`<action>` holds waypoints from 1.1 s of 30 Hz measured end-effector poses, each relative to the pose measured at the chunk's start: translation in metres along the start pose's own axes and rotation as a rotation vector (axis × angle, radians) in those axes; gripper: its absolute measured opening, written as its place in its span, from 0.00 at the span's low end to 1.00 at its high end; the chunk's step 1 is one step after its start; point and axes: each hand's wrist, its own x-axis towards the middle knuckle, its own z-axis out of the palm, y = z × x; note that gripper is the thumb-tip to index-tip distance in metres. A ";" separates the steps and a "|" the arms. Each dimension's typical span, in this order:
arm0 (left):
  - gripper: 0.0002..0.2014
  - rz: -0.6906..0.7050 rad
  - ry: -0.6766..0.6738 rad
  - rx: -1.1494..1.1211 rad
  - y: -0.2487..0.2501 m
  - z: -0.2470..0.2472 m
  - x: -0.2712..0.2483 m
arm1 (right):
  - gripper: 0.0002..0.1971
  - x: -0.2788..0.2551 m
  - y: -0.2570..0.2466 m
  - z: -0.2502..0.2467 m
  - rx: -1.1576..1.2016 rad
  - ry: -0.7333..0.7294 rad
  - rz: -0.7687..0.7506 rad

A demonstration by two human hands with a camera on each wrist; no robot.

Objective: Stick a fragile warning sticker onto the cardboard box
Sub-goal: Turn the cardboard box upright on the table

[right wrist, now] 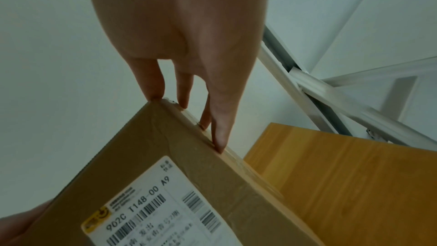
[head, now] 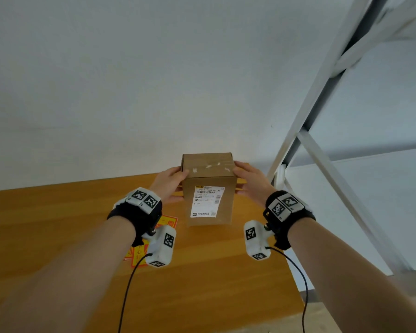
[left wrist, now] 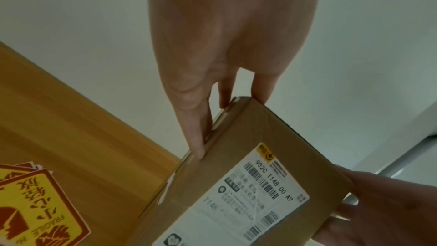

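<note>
Head view shows the cardboard box [head: 208, 188] standing upright on its short end near the far edge of the wooden table [head: 58, 224], its long axis vertical and its labelled face turned toward the person, squarely between the two hands. The left hand [head: 169, 182] clasps the box's left side and the right hand [head: 250, 181] its right side, both high up near the taped top, fingers fairly straight along the side walls and thumbs curled over the front edges; both wrist views confirm fingertips lying along the box's edges, so each hand holds the box and nothing else. Whether the box rests on the table or is lifted just off it cannot be told. The shipping label [head: 208, 200] covers much of the front face. The fragile stickers [left wrist: 26, 210], a small pile of yellow and red sheets, lie flat on the table to the left of the box, below and just behind the left wrist, largely hidden by it in the head view. The left hand is therefore the nearer one to the pile, and I judge it the natural one to let go and reach back for a sticker while the right steadies the box. No sticker is on the box yet.
</note>
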 end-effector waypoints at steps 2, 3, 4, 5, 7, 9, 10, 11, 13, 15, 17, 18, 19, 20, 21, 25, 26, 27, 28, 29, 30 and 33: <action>0.23 -0.008 -0.013 -0.009 -0.001 0.000 0.000 | 0.20 -0.001 0.001 -0.002 -0.005 -0.004 -0.005; 0.24 -0.014 -0.017 -0.009 -0.002 0.000 0.001 | 0.20 -0.001 0.001 -0.002 -0.008 -0.004 -0.006; 0.24 -0.019 -0.020 -0.009 -0.003 0.000 0.001 | 0.20 -0.001 0.002 -0.003 -0.012 -0.004 -0.005; 0.25 -0.023 -0.022 -0.007 -0.004 0.000 0.002 | 0.20 0.000 0.003 -0.003 -0.016 -0.004 -0.004; 0.26 -0.028 -0.022 -0.003 -0.006 0.000 0.004 | 0.19 -0.001 0.005 -0.003 -0.021 -0.003 0.004; 0.26 -0.031 -0.018 0.001 -0.009 0.002 0.006 | 0.17 -0.002 0.008 -0.002 -0.022 0.000 0.013; 0.25 -0.033 -0.014 0.006 -0.011 0.002 0.007 | 0.16 -0.002 0.009 -0.002 -0.020 0.003 0.019; 0.26 -0.035 -0.009 0.011 -0.013 0.003 0.008 | 0.17 -0.001 0.011 -0.001 -0.014 0.009 0.025; 0.26 -0.037 0.006 0.012 -0.017 0.003 0.010 | 0.19 0.000 0.014 0.000 -0.009 0.018 0.034; 0.27 -0.040 0.015 0.003 -0.021 0.003 0.012 | 0.21 0.000 0.015 0.002 -0.019 0.023 0.035; 0.27 -0.042 0.007 0.012 -0.025 0.002 0.013 | 0.21 0.000 0.016 0.004 -0.043 0.027 0.041; 0.28 -0.040 0.003 0.027 -0.027 0.002 0.012 | 0.21 0.000 0.017 0.004 -0.056 0.029 0.046; 0.29 -0.036 -0.001 0.046 -0.029 0.002 0.012 | 0.22 0.000 0.018 0.005 -0.072 0.033 0.051; 0.29 -0.030 -0.002 0.072 -0.030 0.002 0.011 | 0.22 -0.001 0.018 0.005 -0.088 0.035 0.053; 0.29 -0.023 -0.003 0.096 -0.031 0.002 0.010 | 0.22 -0.002 0.019 0.006 -0.104 0.036 0.055; 0.29 0.004 0.000 0.144 -0.033 0.003 0.006 | 0.24 -0.004 0.018 0.007 -0.130 0.041 0.043; 0.29 0.017 0.000 0.164 -0.032 0.003 0.006 | 0.24 -0.005 0.017 0.007 -0.142 0.041 0.034; 0.29 0.031 -0.001 0.186 -0.032 0.003 0.007 | 0.24 -0.005 0.017 0.007 -0.158 0.040 0.027; 0.28 0.043 -0.003 0.207 -0.032 0.003 0.007 | 0.24 -0.005 0.017 0.007 -0.174 0.039 0.021; 0.28 0.052 -0.003 0.226 -0.031 0.004 0.007 | 0.24 -0.007 0.017 0.006 -0.191 0.037 0.016; 0.27 0.063 0.000 0.249 -0.031 0.005 0.006 | 0.24 -0.007 0.017 0.006 -0.209 0.031 0.005; 0.26 0.135 0.031 0.401 -0.032 0.003 0.003 | 0.24 -0.011 0.015 0.008 -0.384 0.038 -0.071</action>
